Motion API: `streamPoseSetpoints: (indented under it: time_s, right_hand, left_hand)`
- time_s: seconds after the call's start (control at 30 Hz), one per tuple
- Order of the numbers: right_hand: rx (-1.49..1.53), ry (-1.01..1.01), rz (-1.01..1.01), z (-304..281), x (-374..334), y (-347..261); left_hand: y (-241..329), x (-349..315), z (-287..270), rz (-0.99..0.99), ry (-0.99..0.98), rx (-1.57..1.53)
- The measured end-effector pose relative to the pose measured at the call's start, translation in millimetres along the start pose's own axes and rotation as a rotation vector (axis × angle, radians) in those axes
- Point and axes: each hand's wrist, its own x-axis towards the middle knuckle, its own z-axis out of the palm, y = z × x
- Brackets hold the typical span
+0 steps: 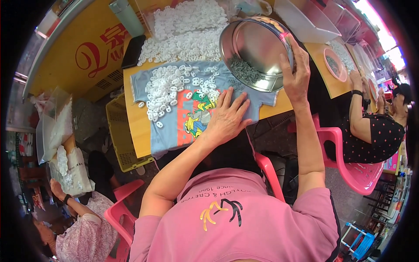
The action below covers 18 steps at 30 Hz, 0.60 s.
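Wearer's 2 hands (228,117), 1 tin (257,43), 1 gry tee (163,137), 1 ph. (134,51), 1 btl (127,18)

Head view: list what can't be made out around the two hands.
In the head view:
Left hand: its back hides the palm and whatever lies beneath.
Round metal tin in the right hand: its own inside hides its underside.
Dark grey pieces: too small for single shapes to show.
Clear box: far end cut off by the upper edge.

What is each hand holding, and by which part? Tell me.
Right hand: the round metal tin, by its right rim. Left hand: nothing visibly held; it lies spread on the grey shirt.
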Motion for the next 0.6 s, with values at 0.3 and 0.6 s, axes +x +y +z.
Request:
streamPoseSetpoints:
  time_s: [0.3, 0.6]
  right_hand:
    - [-0.065, -0.006, 0.083, 1.7, -3.2, 3.7]
    - [-0.063, -0.036, 0.044, 4.4, -6.4, -2.2]
  left_hand:
    - [0.0, 0.3, 1.0, 0.001, -0.012, 0.009]
    - [0.7, 1.1, -0.1, 0.008, 0.001, 0.008]
